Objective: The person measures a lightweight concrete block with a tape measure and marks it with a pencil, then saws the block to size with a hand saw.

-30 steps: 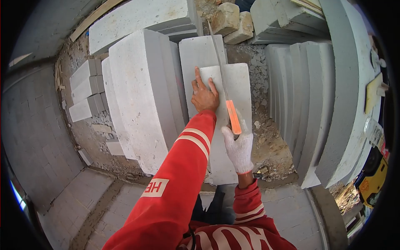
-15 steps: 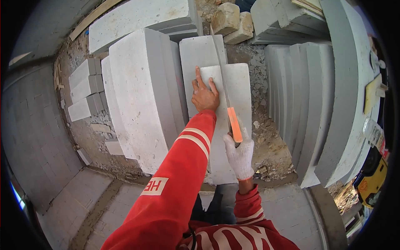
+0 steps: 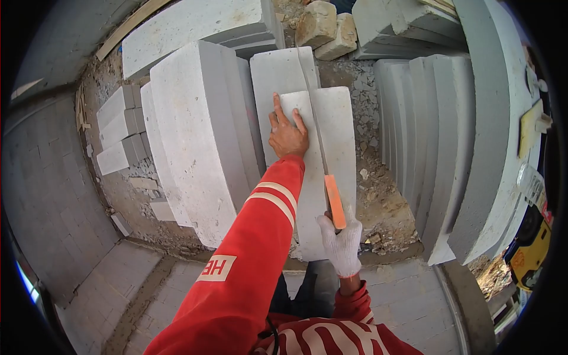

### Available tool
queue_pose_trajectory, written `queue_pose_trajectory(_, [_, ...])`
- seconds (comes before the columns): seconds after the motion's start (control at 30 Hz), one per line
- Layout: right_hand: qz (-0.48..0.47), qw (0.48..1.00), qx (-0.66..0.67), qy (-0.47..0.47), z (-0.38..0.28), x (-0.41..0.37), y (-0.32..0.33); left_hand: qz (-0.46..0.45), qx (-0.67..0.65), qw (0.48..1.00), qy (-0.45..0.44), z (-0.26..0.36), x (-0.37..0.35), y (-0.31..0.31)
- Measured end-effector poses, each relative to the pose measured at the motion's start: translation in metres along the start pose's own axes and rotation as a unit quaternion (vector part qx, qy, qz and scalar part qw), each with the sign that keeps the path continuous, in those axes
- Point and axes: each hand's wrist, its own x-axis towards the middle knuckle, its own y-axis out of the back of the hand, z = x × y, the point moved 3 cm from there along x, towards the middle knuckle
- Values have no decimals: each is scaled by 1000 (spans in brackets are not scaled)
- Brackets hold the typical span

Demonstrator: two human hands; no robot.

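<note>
My bare left hand (image 3: 289, 132) presses on the upper left part of a pale concrete block (image 3: 337, 130), its fingers spread and the index finger stretched forward. My right hand (image 3: 343, 241), in a white knit glove, grips the orange handle of a handsaw (image 3: 334, 201). The saw's long thin blade runs away from me along a lengthwise line in the block, just right of my left hand. Beneath the block's far end lies another pale block (image 3: 275, 65). How deep the blade sits is hard to see.
Large blocks (image 3: 183, 130) stand on edge to the left, and a row of slabs (image 3: 432, 142) stands to the right. Two rough yellowish blocks (image 3: 316, 25) lie beyond the far end. Rubble (image 3: 384, 207) covers the ground beside the block. Smaller blocks (image 3: 121, 124) sit at far left.
The handsaw and my right hand have drawn back toward me along the line. My left hand stays in the same place on the block.
</note>
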Motion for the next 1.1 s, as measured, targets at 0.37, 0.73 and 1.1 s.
queue_pose_trajectory(0.37, [-16, 1000, 24, -5, -1, 63, -22, 2, 16, 1000, 2, 5, 8, 2])
queue_pose_trajectory(0.73, [-10, 999, 21, 22, 20, 46, -26, 1, 16, 1000, 3, 3, -3, 0])
queue_pose_trajectory(1.1, [-3, 1000, -21, 14, 48, -54, 12, -15, 13, 1000, 8, 2, 0, 2])
